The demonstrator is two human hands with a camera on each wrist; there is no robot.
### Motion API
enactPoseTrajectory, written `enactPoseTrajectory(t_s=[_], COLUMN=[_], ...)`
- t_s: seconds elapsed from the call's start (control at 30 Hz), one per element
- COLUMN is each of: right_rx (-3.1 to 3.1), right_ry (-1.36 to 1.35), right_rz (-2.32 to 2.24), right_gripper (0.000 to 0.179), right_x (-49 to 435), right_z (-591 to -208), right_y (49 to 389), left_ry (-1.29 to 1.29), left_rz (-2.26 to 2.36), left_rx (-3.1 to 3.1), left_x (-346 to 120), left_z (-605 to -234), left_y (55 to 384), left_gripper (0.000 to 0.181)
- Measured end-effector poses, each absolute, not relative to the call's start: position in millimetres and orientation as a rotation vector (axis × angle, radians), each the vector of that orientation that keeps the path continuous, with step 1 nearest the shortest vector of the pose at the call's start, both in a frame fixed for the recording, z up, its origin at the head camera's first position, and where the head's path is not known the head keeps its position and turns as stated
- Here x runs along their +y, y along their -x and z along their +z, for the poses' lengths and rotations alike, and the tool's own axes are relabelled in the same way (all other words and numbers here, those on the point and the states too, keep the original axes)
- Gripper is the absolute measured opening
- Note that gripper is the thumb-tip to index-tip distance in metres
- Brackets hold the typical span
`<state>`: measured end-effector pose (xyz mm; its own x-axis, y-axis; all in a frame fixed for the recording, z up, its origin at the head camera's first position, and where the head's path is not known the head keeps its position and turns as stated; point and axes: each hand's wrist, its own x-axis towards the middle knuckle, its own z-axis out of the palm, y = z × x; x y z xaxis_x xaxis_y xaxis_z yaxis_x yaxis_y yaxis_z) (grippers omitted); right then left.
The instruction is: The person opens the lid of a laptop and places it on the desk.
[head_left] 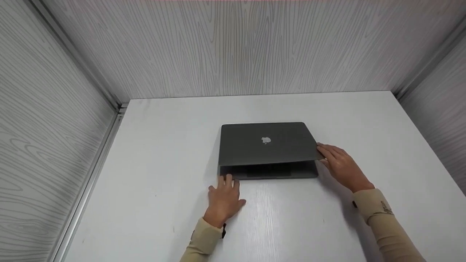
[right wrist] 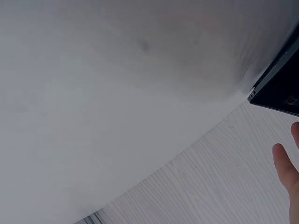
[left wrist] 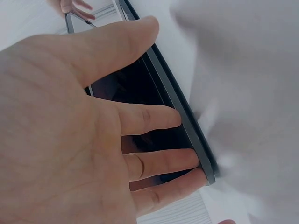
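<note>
A dark grey laptop (head_left: 244, 147) with a pale apple logo on its lid lies on the white table, its lid raised partway over the base (head_left: 305, 171). My right hand (head_left: 342, 168) pinches the lid at its near right corner, fingers on top and thumb beneath. At the front left corner of the base, my left hand (head_left: 222, 202) rests its straight, spread fingertips against the edge. The left wrist view shows those fingers (left wrist: 161, 163) against the base's edge, palm toward the camera. Little of the keyboard shows under the dark lid.
The white table (head_left: 156, 156) extends around the laptop on all sides. A wood-grain panel (head_left: 236, 47) stands behind it, with side panels at left (head_left: 47, 127) and right (head_left: 437, 98). A metal rail (head_left: 93, 174) runs along the table's left edge.
</note>
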<state>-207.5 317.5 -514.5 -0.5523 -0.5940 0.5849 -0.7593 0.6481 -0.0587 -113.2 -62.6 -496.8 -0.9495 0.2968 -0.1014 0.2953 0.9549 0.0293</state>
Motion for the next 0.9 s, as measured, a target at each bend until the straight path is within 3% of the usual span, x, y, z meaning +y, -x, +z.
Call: enactPoseTrajectory(t_s=[0.4,0.57,0.73,0.9], right_rx=[-2.273,-2.281,-2.285,-2.273], right_ry=[-1.092,-1.056,-0.986,-0.972], right_rz=[0.439,0.522,0.592,0.604], right_gripper=[0.048,0.035,0.056,0.057], right_x=[315,313,310,308], right_z=[-503,-503,-503,-500], right_y=[213,217,219,223], left_ry=[-0.457,-0.456,-0.457,-0.454], left_rz=[0.003,-0.025,-0.019,-0.038], left_rx=[3.002,3.024,3.021,3.015], left_x=[-64,-63,-63,-64], left_z=[-495,-494,-492,-493], left_y=[114,113,113,113], left_gripper=[0.063,0.063,0.063,0.064])
